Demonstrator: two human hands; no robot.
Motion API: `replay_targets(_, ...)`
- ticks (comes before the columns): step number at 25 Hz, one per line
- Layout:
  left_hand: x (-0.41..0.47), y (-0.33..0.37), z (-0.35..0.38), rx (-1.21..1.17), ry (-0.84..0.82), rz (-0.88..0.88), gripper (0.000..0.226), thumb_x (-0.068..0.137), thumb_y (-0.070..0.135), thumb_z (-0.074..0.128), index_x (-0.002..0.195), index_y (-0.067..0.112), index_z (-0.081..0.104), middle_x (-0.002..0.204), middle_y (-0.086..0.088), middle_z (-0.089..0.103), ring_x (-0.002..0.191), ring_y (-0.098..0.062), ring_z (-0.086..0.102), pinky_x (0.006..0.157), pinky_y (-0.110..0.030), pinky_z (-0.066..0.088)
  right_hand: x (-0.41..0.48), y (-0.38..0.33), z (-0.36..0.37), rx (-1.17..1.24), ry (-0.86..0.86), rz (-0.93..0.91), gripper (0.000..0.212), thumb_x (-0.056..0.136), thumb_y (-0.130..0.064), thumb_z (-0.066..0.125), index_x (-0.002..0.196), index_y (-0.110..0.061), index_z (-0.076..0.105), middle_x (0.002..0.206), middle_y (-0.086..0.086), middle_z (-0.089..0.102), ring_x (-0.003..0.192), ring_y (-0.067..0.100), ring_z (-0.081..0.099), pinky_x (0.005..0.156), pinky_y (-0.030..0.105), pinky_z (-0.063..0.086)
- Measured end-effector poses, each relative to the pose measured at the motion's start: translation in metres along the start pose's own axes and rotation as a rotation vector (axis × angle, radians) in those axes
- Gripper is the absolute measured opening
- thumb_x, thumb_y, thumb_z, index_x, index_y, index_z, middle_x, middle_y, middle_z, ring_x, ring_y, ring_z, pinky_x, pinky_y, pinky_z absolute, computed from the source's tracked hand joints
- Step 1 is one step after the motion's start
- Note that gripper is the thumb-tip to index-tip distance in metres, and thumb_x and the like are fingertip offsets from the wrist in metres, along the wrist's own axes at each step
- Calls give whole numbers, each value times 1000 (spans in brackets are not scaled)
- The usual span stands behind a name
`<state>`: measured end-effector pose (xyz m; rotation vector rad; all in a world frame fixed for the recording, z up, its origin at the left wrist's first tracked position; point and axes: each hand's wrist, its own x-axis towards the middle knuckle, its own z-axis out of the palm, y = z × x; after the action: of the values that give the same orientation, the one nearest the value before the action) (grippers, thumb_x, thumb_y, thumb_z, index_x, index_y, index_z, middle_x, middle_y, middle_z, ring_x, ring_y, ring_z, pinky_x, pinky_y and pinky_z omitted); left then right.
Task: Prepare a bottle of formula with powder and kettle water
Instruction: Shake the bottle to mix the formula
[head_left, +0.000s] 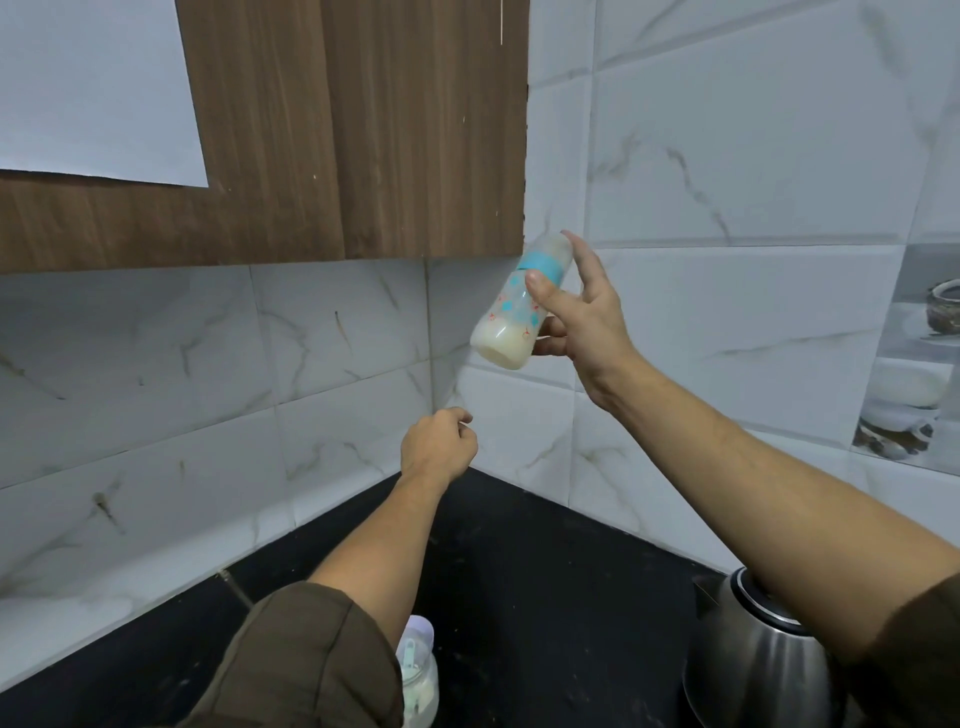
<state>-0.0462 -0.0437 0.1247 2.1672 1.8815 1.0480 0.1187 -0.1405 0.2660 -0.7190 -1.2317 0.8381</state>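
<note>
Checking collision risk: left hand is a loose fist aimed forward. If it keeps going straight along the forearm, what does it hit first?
Likely the tiled wall near the corner, just beyond the left hand. Nothing shows between them, though depth is unclear. The bottle sits higher, off that line.

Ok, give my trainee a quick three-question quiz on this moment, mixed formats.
1. True or false: the baby bottle stands on the black counter.
2. Which hand holds the bottle: A) left hand, B) right hand, C) both?
3. Fill in: the milky liquid sits at the bottle's ____ end.

Key:
1. False; it is held up in the air, tilted, in front of the tiled wall.
2. B; the left hand is loosely curled on nothing.
3. Base; the capped top points up, to the right.
</note>
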Motion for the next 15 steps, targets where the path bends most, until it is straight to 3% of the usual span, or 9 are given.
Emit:
replay_targets(6,2,-4,-2,13,6,-15,42,99,19,46,136,24,67,126,0,74,115,-26,66,93,-35,53,25,-7,-8,492,487,-39,75,98,-30,72,158,-35,27,139,7,56,106,36,74,70,42,66)
replay_targets(8,5,-4,-1,11,4,-17,43,99,19,46,136,24,67,126,0,74,114,-26,66,93,-36,53,22,-7,-8,412,371,-2,72,99,-30,71,157,-33,29,135,9,60,101,35,76,71,43,66)
replay_targets(11,5,1,2,4,-9,-13,41,99,20,47,136,24,67,124,0,74,111,-25,67,91,-35,54,8,-4,-7,7,-29,23,69,97,-27,73,155,-35,37,125,13,69,85,32,77,65,39,62)
replay_targets(12,5,3,2,3,-9,-8,41,100,20,48,136,24,67,124,0,74,110,-25,67,91,-34,54,7,-2,-8,-59,-80,8,69,96,-26,74,154,-37,38,122,13,70,84,31,77,63,37,61)
replay_targets(13,5,5,2,2,-9,-2,41,100,20,48,136,24,67,124,-1,74,111,-25,67,90,-34,54,7,-2,-8,-37,-52,-12,70,97,-26,74,155,-38,37,122,12,70,82,30,77,63,37,61)
replay_targets(15,5,6,2,5,-7,1,42,99,19,47,136,24,67,125,-1,74,113,-26,67,90,-34,52,13,-4,-8,164,167,-32,70,98,-28,73,156,-36,34,127,9,66,85,31,77,67,39,63)
